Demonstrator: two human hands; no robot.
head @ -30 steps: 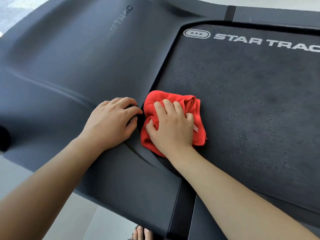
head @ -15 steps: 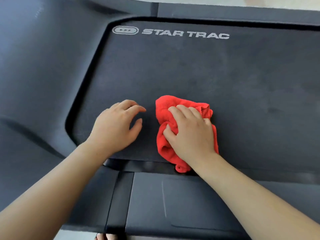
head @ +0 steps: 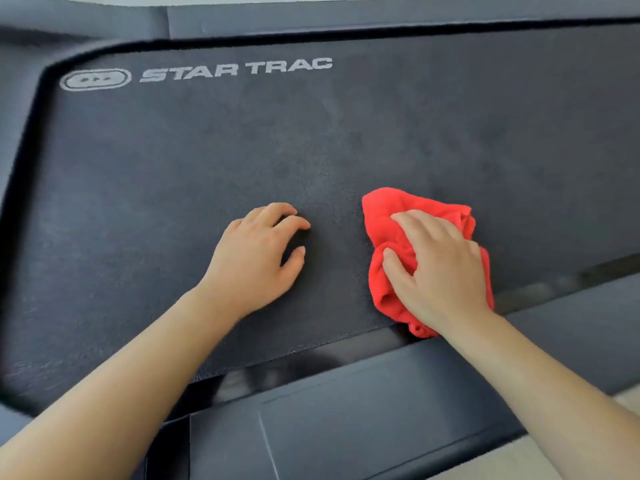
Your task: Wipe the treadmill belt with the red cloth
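The treadmill belt (head: 242, 150) fills most of the view: a dark, matte, finely grained surface with faint paler smears across its middle. Near its far left corner sits a white oval badge beside the printed words STAR TRAC (head: 235, 69). A thin black gap outlines the belt, rounding at that corner, and beyond it runs a smooth grey-blue side rail (head: 346, 15) with a seam in it. On the near side a narrow glossy black strip (head: 311, 358) borders the belt; it may be the belt's turned-under edge, though blur makes that hard to tell. Next to that strip lies a grey-blue end cover (head: 346, 420) with a recessed panel line.

The red cloth (head: 384, 213) lies bunched on the belt, right of centre, its lowest fold reaching the glossy strip. The right hand (head: 440, 268) lies on top of it and grips it, fingers curved over the bunch and the thumb dug into a fold. The left hand (head: 256, 261) is just beside it on bare belt, apart from the cloth, holding nothing; its fingers are arched and loosely spread with the tips on the surface.

Of the room, only pale floor (head: 491, 467) shows past the near right corner of the treadmill, with a light sliver along the top edge.
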